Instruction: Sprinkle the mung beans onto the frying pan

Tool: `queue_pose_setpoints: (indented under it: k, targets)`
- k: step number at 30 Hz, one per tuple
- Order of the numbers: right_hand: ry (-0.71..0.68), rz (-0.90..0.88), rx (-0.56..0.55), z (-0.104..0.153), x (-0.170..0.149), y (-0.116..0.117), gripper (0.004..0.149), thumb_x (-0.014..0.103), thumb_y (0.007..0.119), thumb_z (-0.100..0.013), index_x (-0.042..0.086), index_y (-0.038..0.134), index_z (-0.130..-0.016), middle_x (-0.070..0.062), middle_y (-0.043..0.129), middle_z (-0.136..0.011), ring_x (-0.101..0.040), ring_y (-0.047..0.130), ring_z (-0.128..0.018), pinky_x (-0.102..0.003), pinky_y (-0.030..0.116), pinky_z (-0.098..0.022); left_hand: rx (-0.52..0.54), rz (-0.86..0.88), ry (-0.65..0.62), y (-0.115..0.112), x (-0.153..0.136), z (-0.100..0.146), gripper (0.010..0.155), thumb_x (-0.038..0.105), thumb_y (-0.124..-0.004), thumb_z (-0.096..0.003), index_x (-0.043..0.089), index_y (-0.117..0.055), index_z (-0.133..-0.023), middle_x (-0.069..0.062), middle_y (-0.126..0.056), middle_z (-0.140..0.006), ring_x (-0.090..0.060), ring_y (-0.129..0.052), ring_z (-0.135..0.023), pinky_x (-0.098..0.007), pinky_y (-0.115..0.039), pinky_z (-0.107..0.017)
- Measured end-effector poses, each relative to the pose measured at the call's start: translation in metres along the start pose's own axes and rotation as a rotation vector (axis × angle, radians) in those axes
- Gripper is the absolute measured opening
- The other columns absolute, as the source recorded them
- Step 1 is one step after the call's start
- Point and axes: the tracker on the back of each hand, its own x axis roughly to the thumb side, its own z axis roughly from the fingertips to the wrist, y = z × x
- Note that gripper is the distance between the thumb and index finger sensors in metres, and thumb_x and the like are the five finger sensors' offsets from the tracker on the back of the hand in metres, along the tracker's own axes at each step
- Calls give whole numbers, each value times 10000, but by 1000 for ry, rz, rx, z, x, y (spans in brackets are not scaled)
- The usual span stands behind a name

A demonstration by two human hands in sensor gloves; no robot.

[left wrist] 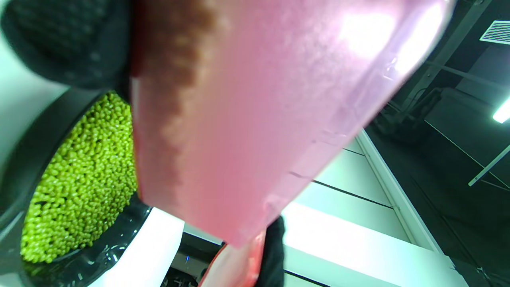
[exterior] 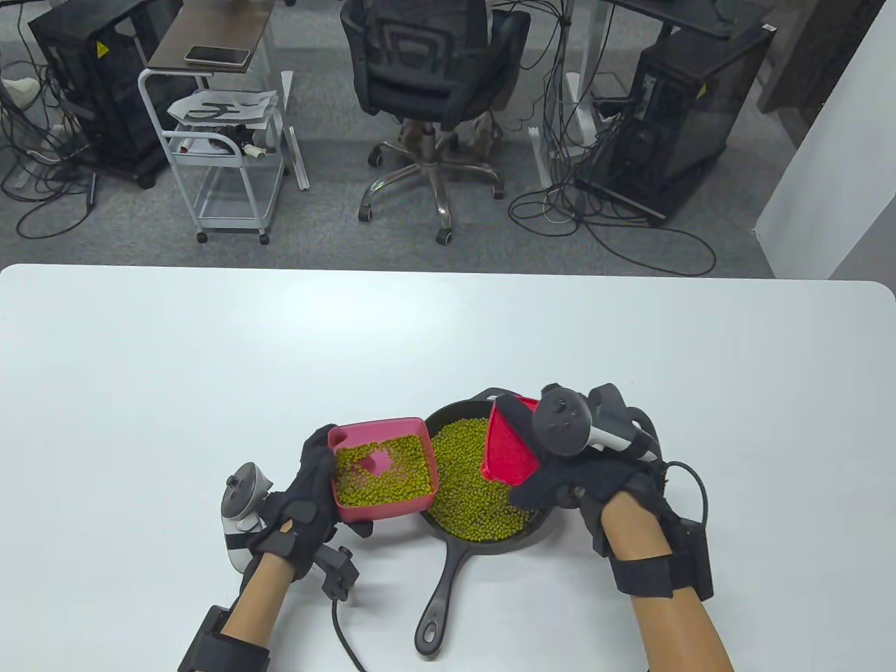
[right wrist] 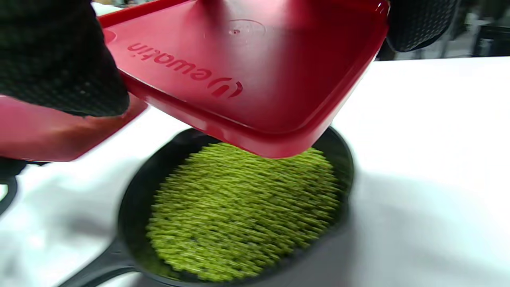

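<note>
A black cast-iron frying pan (exterior: 448, 553) sits near the table's front edge, its handle toward me, its bowl covered with green mung beans (exterior: 470, 483). My left hand (exterior: 308, 497) holds a pink box (exterior: 383, 467) with mung beans in it at the pan's left rim. My right hand (exterior: 560, 469) holds a red box (exterior: 509, 448) tilted steeply over the pan's right side; no beans show in it. The right wrist view shows the red box's underside (right wrist: 255, 71) above the beans (right wrist: 243, 211). The left wrist view shows the pink box's wall (left wrist: 259, 111) beside the pan (left wrist: 12, 179).
The white table (exterior: 210, 364) stretches far beyond and to both sides of the pan. Glove cables (exterior: 343, 623) lie by my left wrist. An office chair (exterior: 430, 84), a cart and computer cases stand on the floor past the far edge.
</note>
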Motion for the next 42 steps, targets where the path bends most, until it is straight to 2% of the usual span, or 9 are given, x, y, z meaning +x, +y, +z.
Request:
queue_pose_setpoints:
  k: [7,14,16,19,29,34,37,42]
  targets:
    - [-118,86,24,-15,59,-7,1124,636,1003,-377,356,244,-1158,-341,151,-1198,-629,254,-1043,-781,552,-659,-6,-28,6,-4,-3,0,803,719,-539,-489,329,-202,-1104,-213,-512,-1095,-420,-949,-574,-436,-926,-292]
    - [-196,141,90,-35,103,9,1115,629,1009,-372,351,269,-1158,-338,163,-1200,-626,264,-1046,-776,556,-660,-58,24,9,-12,-7,1,800,725,-531,-494,333,-198,-1107,-204,-509,-1102,-414,-946,-590,-437,-912,-311]
    - [-210,146,91,-39,111,12,1103,630,1011,-371,356,288,-1157,-337,170,-1201,-624,268,-1047,-774,559,-659,-56,-8,16,-14,-8,2,800,723,-542,-493,331,-216,-1109,-204,-519,-1103,-422,-943,-576,-437,-904,-282]
    - [-224,156,119,-44,120,16,1100,642,1009,-362,365,295,-1153,-331,182,-1201,-618,286,-1046,-767,576,-654,-77,-38,8,-20,-9,2,796,718,-544,-491,330,-220,-1105,-196,-517,-1108,-432,-934,-583,-452,-893,-285]
    - [-247,129,98,-43,122,15,1083,637,1020,-356,370,334,-1150,-332,201,-1202,-621,302,-1044,-765,594,-647,-105,15,-21,-23,-11,1,813,756,-505,-494,322,-206,-1113,-203,-488,-1124,-447,-914,-592,-458,-882,-287]
    - [-253,143,85,-42,123,18,1073,627,1020,-360,365,341,-1149,-318,202,-1207,-613,298,-1047,-762,590,-651,-106,-19,-11,-23,-11,1,855,792,-581,-497,332,-194,-1104,-191,-490,-1126,-442,-916,-601,-464,-880,-296]
    - [-279,165,27,-40,124,19,1068,616,1026,-351,341,371,-1148,-296,223,-1219,-605,306,-1055,-763,582,-655,-99,-26,-4,-23,-10,1,861,795,-591,-497,337,-186,-1104,-184,-481,-1133,-442,-913,-613,-468,-878,-297]
    - [-275,156,20,-38,122,21,1060,599,1029,-349,323,388,-1147,-289,234,-1217,-595,313,-1055,-755,586,-657,-102,-44,18,-23,-11,0,866,788,-608,-498,337,-181,-1101,-178,-480,-1131,-437,-915,-615,-460,-883,-288]
